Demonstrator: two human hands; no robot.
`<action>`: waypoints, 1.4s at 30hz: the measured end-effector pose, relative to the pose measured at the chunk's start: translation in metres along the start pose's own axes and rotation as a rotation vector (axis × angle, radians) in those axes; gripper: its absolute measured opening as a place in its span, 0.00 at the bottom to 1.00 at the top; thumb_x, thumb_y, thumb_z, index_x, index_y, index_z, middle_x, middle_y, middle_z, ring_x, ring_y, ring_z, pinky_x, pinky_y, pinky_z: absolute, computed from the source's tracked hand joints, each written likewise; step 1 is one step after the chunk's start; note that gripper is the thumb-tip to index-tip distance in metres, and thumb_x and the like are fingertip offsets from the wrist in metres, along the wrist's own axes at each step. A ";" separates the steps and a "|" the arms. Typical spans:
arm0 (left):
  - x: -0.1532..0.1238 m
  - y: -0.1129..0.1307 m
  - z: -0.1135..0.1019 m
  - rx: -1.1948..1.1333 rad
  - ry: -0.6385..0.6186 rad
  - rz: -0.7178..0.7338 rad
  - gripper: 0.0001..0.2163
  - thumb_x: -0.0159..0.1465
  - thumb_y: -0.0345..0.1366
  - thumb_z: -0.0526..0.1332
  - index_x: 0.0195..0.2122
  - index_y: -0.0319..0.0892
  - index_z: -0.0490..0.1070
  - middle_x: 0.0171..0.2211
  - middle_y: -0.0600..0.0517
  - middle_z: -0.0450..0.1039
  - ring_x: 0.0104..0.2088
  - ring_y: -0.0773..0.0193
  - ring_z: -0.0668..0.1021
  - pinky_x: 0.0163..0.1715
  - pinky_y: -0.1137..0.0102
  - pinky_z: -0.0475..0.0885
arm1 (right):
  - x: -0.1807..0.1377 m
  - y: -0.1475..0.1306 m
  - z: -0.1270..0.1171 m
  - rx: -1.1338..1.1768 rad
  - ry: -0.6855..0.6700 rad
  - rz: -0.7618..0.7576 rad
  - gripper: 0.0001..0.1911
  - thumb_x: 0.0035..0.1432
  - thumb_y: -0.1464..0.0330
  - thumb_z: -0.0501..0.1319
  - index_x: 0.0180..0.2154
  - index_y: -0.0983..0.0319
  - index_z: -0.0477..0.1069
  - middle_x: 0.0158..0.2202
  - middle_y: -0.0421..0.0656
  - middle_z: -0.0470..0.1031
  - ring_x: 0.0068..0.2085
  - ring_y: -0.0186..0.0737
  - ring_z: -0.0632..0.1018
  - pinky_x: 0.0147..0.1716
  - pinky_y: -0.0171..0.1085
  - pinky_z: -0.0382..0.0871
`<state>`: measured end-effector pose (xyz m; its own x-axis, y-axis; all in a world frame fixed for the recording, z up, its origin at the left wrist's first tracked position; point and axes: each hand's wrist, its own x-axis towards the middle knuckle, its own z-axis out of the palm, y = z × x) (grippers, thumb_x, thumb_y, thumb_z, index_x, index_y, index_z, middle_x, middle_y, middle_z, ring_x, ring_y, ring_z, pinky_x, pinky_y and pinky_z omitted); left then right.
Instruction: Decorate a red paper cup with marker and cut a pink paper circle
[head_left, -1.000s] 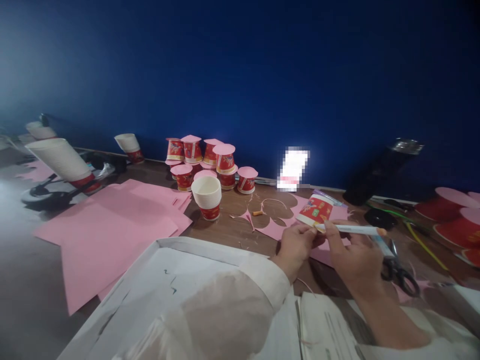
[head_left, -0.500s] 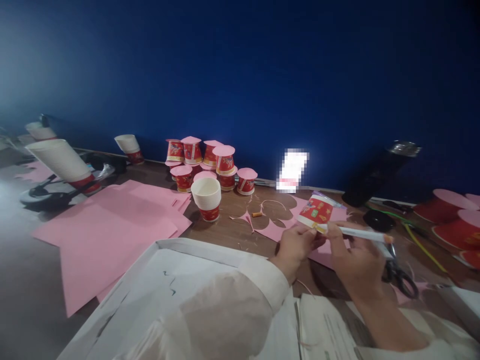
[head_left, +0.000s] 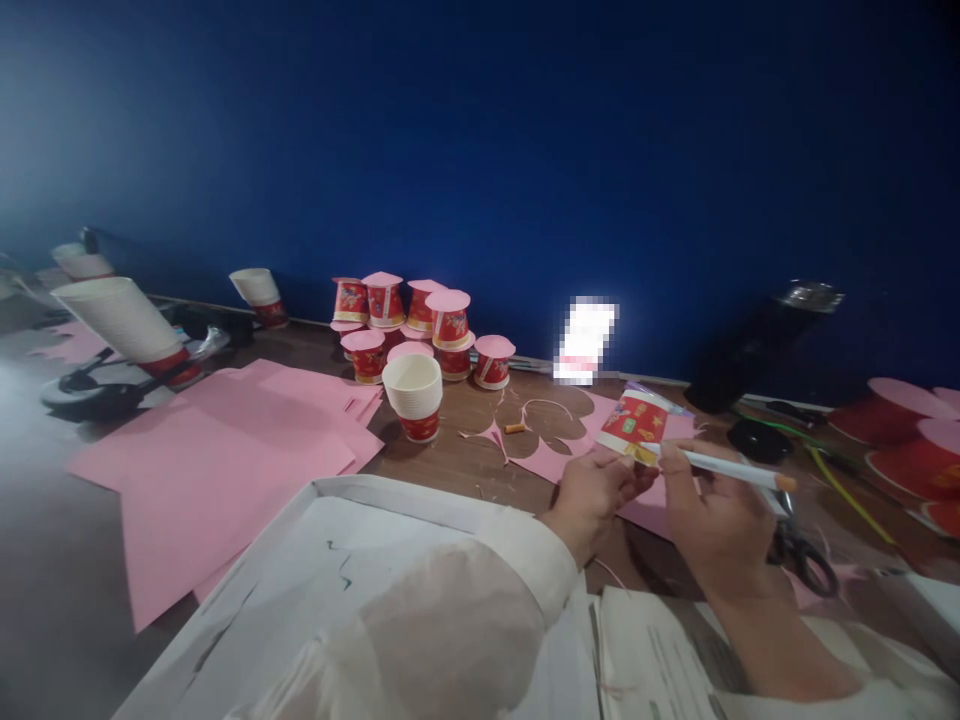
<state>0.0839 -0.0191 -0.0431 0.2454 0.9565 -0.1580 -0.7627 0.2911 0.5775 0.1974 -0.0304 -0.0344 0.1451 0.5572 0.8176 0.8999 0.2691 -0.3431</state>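
1. Head view, landmark: we refer all positions to the upright cup stack (head_left: 412,398).
2. Left hand (head_left: 592,500): we find it right of the stack and nearer the wearer. A white sleeve (head_left: 525,560) covers the forearm, which runs in from the near side. Thumb and fingers are clamped on the near edge of the red paper cup (head_left: 634,425).
3. Right hand (head_left: 724,525): we find it farther right of the stack, its forearm angled in from the near right, wrist bare. Thumb and fingers are closed together on the white pen (head_left: 739,467), close to its point.
4. Writing: we note gold marks and a green label on the cup, too small to read. Dark squiggles on the white box (head_left: 420,493), nearer than the stack, form no word we can read. The bright screen (head_left: 586,340), beyond and right of the stack, is pixelated.
5. Cup orientation: it sits right of the stack, seen against the cut-out pink sheet (head_left: 551,455). We see the wider end toward the wearer; the long axis points away and leans slightly right.
6. Pen orientation: its long axis runs nearly sideways, point at the cup's lower edge, orange end farthest from the stack. We cannot tell whether the point touches.
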 end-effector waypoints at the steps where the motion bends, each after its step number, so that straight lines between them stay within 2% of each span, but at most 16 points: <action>1: 0.000 0.000 0.000 -0.002 -0.001 0.002 0.18 0.43 0.42 0.79 0.28 0.36 0.77 0.31 0.46 0.77 0.37 0.58 0.81 0.56 0.57 0.71 | 0.000 0.001 0.000 0.001 0.004 -0.005 0.14 0.66 0.58 0.59 0.37 0.61 0.76 0.35 0.49 0.82 0.40 0.48 0.82 0.43 0.43 0.73; 8: 0.004 -0.004 -0.004 -0.023 -0.010 -0.013 0.21 0.41 0.43 0.80 0.29 0.34 0.77 0.31 0.45 0.77 0.35 0.59 0.80 0.55 0.56 0.72 | 0.000 0.003 0.001 -0.007 0.019 -0.043 0.12 0.66 0.61 0.60 0.38 0.62 0.77 0.36 0.48 0.82 0.39 0.46 0.82 0.41 0.41 0.72; 19: 0.003 -0.003 -0.003 0.001 0.005 0.000 0.20 0.41 0.44 0.79 0.26 0.35 0.77 0.28 0.47 0.75 0.33 0.59 0.79 0.53 0.56 0.72 | 0.001 -0.001 0.001 -0.006 -0.009 -0.013 0.16 0.66 0.57 0.58 0.36 0.62 0.76 0.34 0.48 0.81 0.37 0.46 0.81 0.39 0.40 0.71; 23: 0.003 -0.003 -0.003 0.000 0.005 0.014 0.23 0.38 0.47 0.80 0.26 0.36 0.77 0.26 0.49 0.74 0.35 0.57 0.80 0.54 0.56 0.72 | -0.001 0.001 0.001 -0.039 -0.048 0.001 0.19 0.66 0.54 0.57 0.35 0.61 0.76 0.34 0.49 0.82 0.38 0.49 0.81 0.39 0.42 0.70; 33: 0.004 -0.004 -0.003 0.021 0.023 0.037 0.23 0.38 0.50 0.79 0.24 0.36 0.76 0.26 0.50 0.74 0.32 0.61 0.79 0.53 0.58 0.72 | -0.001 0.003 0.003 -0.073 -0.055 -0.031 0.23 0.67 0.51 0.55 0.35 0.62 0.77 0.34 0.51 0.82 0.37 0.51 0.81 0.38 0.44 0.70; 42: 0.007 -0.007 -0.005 0.025 0.008 0.036 0.25 0.35 0.52 0.79 0.23 0.37 0.76 0.25 0.50 0.74 0.31 0.62 0.77 0.51 0.58 0.73 | -0.001 0.004 0.004 -0.017 -0.056 -0.043 0.20 0.67 0.53 0.56 0.35 0.62 0.76 0.33 0.50 0.81 0.36 0.49 0.80 0.38 0.43 0.70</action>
<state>0.0878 -0.0142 -0.0518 0.2131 0.9666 -0.1425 -0.7556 0.2555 0.6032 0.1993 -0.0267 -0.0381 0.0832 0.5884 0.8043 0.9118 0.2807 -0.2997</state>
